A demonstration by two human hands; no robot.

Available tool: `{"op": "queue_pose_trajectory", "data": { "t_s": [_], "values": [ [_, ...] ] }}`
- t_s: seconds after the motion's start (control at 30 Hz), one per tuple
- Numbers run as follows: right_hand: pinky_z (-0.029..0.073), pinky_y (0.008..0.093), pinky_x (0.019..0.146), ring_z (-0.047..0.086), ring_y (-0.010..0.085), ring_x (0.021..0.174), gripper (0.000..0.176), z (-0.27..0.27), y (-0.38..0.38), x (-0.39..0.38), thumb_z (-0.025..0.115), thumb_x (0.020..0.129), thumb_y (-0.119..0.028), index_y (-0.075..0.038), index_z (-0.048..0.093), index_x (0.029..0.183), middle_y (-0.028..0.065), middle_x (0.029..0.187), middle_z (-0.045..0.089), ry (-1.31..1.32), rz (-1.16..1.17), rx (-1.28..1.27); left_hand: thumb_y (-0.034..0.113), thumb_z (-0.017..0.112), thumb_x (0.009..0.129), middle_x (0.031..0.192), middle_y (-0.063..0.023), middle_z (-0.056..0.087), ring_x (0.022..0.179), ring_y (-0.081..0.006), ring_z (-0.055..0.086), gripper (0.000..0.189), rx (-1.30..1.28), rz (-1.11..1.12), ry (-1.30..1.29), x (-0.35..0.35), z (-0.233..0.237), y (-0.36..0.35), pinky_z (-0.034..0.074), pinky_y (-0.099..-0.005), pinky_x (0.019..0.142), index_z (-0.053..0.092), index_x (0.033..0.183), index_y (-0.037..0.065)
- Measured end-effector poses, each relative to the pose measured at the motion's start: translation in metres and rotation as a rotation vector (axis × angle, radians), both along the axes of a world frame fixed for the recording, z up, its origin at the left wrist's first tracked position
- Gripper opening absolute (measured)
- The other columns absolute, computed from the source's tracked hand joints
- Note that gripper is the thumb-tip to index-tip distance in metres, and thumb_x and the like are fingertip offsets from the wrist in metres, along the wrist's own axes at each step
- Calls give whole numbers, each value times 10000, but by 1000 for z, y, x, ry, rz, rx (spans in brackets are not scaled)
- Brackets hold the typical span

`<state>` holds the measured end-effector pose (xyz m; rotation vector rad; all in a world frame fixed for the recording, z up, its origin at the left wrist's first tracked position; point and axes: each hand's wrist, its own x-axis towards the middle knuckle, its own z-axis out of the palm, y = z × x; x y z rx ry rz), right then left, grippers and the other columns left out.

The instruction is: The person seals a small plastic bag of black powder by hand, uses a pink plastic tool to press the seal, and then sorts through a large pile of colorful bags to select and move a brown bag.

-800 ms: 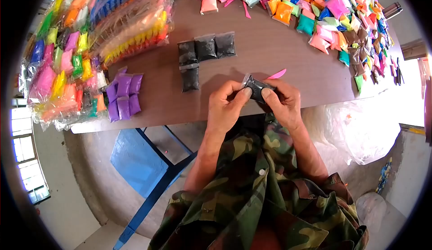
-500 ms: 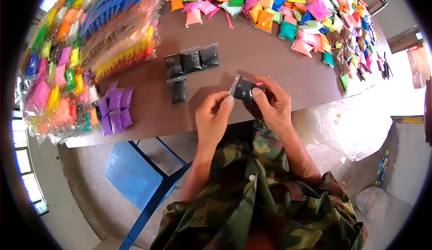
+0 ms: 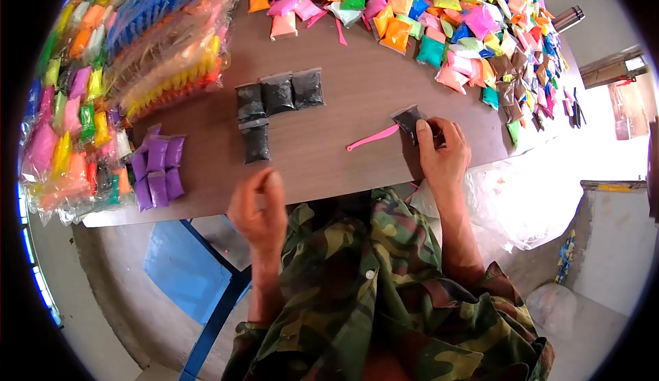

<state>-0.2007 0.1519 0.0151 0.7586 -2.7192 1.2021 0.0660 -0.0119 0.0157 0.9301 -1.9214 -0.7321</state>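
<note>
Near: camo. garment [image 3: 391, 292], w/ blue panel [image 3: 189, 268] on the wearer's L side & clear plastic bag [image 3: 515, 199] on the R, below table level. L hand [image 3: 259, 206], motion-blurred, at the near edge of the table [image 3: 357, 86]; fingers loosely curled, cannot tell if anything is in them. R hand [image 3: 446, 154], by the same edge, pinches a black packet [image 3: 408, 120] btwn thumb & fingers, seal end pointing up & L. Pink plastic knife [image 3: 374, 138] flat on table, just L of that packet. Mid, far L: cluster of purple packets [image 3: 158, 161]. Mid, centre-L: four black packets [image 3: 278, 94], three in a row, the 4th touching the leftmost on its near side. Far R: multicol. packet pile [image 3: 473, 27]. Far L: clear bags of coloured packets [image 3: 161, 20].
</note>
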Motion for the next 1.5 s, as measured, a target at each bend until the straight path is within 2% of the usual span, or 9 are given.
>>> {"op": "queue_pose_trajectory", "data": {
  "t_s": [0.03, 0.1, 0.17, 0.23, 0.33, 0.63, 1.07, 1.23, 1.5],
  "values": [
    [568, 393, 771, 745, 293, 843, 256, -1, 1, 1, 804, 951, -258, -34, 779, 1072, 139, 1030, 780, 1, 0, 3, 99, 773, 986, 911, -109, 769, 770, -188, 711, 110, -34, 81, 40, 6, -3, -8, 555, -319, 699, 785, 1049, 10],
    [571, 396, 883, 731, 320, 1076, 259, -4, 4, 4, 793, 939, -220, -35, 790, 1121, 165, 1247, 749, 135, 12, -15, 99, 755, 1004, 919, -111, 768, 781, -189, 708, 113, -75, 150, 9, 18, -3, -24, 554, -321, 701, 782, 1055, 1],
    [552, 421, 965, 691, 349, 1185, 306, -5, 9, 1, 781, 935, -201, -28, 778, 1188, 176, 1326, 719, 261, 134, -20, 98, 736, 1023, 928, -113, 767, 792, -190, 706, 119, -117, 217, -25, 28, -5, -35, 554, -323, 704, 778, 1060, -7],
    [532, 445, 1047, 650, 377, 1295, 361, -4, 14, -1, 769, 932, -182, -22, 766, 1255, 187, 1405, 689, 384, 254, -23, 141, 690, 1078, 1065, -127, 789, 966, -202, 744, 191, -92, 236, -104, 34, -7, -39, 595, -315, 835, 763, 1156, -17],
    [387, 530, 1217, 503, 413, 1494, 582, -3, 22, 0, 727, 977, -239, 6, 616, 1493, 192, 1587, 573, 346, 503, 182, 149, 676, 1087, 1085, -137, 787, 976, -221, 748, 207, -138, 212, -132, 33, -16, -40, 599, -324, 845, 749, 1177, -24],
    [347, 551, 1241, 471, 406, 1522, 659, -13, 23, -1, 698, 1007, -323, 9, 547, 1556, 204, 1648, 502, 333, 565, 285, 116, 630, 1090, 1254, -186, 721, 1148, -359, 675, 222, -294, 229, -177, 23, -39, -47, 545, -456, 996, 711, 1221, -44],
    [394, 527, 1207, 480, 415, 1499, 666, -11, 28, 1, 762, 959, -295, 13, 576, 1519, 201, 1650, 487, 361, 532, 101, 116, 626, 1081, 1254, -186, 735, 1141, -367, 692, 230, -278, 217, -73, 30, -37, -37, 557, -458, 987, 717, 1215, -48],
    [401, 520, 1203, 501, 390, 1489, 619, -16, 32, -2, 748, 966, -281, 2, 601, 1497, 183, 1624, 527, 404, 583, 185, 81, 698, 1025, 1241, -161, 766, 1114, -335, 733, 205, -367, -48, -149, -3, -6, -2, 582, -421, 985, 743, 1205, -7],
    [427, 507, 1190, 565, 349, 1440, 549, -15, 29, -2, 762, 949, -261, -20, 668, 1433, 149, 1550, 608, 402, 525, 158, 109, 816, 915, 1123, -100, 735, 1026, -336, 694, 239, -305, -418, -260, -120, 3, 31, 558, -459, 898, 757, 1137, 43]
  ]
}}
